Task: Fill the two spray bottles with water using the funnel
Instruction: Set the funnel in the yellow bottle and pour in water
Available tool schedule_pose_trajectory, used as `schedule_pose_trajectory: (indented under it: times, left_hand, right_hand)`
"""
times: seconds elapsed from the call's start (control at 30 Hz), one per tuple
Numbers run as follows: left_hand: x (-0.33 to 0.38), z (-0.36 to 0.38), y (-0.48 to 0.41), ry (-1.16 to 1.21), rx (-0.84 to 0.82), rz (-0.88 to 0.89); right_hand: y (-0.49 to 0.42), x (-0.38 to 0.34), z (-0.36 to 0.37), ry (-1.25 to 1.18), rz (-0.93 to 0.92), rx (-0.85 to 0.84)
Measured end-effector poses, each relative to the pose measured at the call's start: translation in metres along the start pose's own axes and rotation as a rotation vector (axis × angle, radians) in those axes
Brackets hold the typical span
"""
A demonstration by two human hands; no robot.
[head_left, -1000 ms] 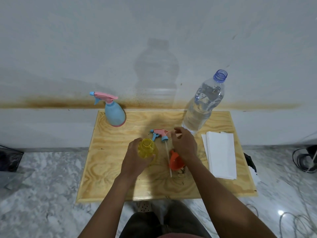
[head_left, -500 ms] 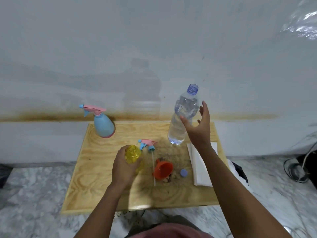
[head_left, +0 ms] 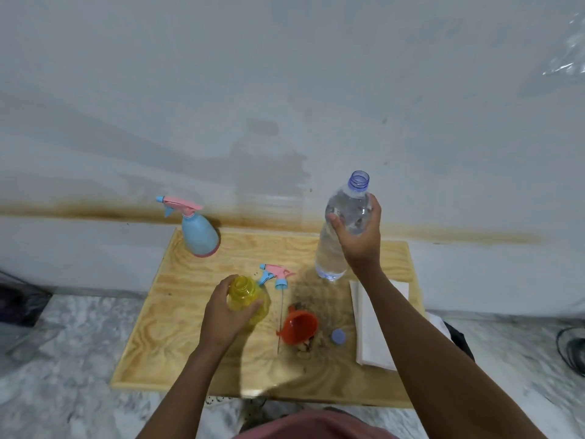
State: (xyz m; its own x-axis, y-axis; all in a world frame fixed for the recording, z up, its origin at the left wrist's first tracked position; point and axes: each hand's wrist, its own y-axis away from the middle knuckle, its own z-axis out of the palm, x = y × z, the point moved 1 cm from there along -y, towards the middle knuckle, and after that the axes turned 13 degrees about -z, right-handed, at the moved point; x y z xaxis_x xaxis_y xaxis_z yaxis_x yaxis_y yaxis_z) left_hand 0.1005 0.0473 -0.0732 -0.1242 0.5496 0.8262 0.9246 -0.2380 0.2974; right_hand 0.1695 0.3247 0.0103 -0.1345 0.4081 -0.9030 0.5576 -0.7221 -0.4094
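Observation:
My left hand [head_left: 223, 315] grips the yellow spray bottle [head_left: 245, 297], which stands uncapped on the wooden table [head_left: 177, 337]. Its pink and blue spray head [head_left: 276, 274] lies beside it with the thin tube pointing toward me. An orange funnel [head_left: 300, 324] lies on its side just right of the tube. My right hand [head_left: 359, 240] is wrapped around the upper part of the clear water bottle [head_left: 338, 223], which is uncapped and upright at the back right. A blue spray bottle [head_left: 198, 234] with its pink head on stands at the back left.
A small blue cap [head_left: 338, 336] lies right of the funnel. A stack of white paper towels [head_left: 370, 331] sits along the table's right edge. A stained white wall runs right behind the table. Cables lie on the marble floor at the right [head_left: 569, 346].
My right hand has moved from beside the funnel up to the water bottle and closed round it. The left hand has stayed on the yellow bottle. The camera has tilted up.

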Motion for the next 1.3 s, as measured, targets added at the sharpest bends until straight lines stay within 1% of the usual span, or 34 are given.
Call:
schedule_pose_trajectory:
  times: [0.07, 0.23, 0.57, 0.67, 0.83, 0.9, 1.13, 1.3]
  left_hand:
    - [-0.001, 0.0, 0.002, -0.001, 0.018, 0.005]
    - [0.004, 0.0, 0.007, 0.035, 0.105, 0.054]
    - [0.005, 0.004, 0.005, 0.112, 0.086, 0.01]
    - [0.003, 0.005, 0.004, 0.134, 0.089, -0.003]
    - [0.0, 0.006, 0.003, 0.149, 0.09, -0.007]
    - [0.0, 0.006, 0.004, 0.149, 0.091, -0.002]
    - [0.001, 0.007, 0.004, 0.157, 0.098, -0.019]
    - [0.012, 0.01, -0.003, 0.174, 0.115, -0.01]
  right_hand:
    - [0.002, 0.001, 0.003, -0.035, 0.001, 0.026]
    - [-0.001, 0.002, 0.006, 0.003, -0.037, 0.047]
    - [-0.007, 0.0, 0.002, 0.017, -0.086, 0.053]
    - [-0.012, -0.009, -0.003, 0.004, -0.143, 0.051]
    - [-0.017, -0.041, -0.014, 0.001, -0.318, 0.025]
    - [-0.016, -0.05, -0.018, 0.003, -0.354, -0.013]
    - [-0.009, -0.074, -0.02, -0.019, -0.367, -0.196]
    - [-0.008, -0.084, -0.018, -0.093, -0.255, -0.419]
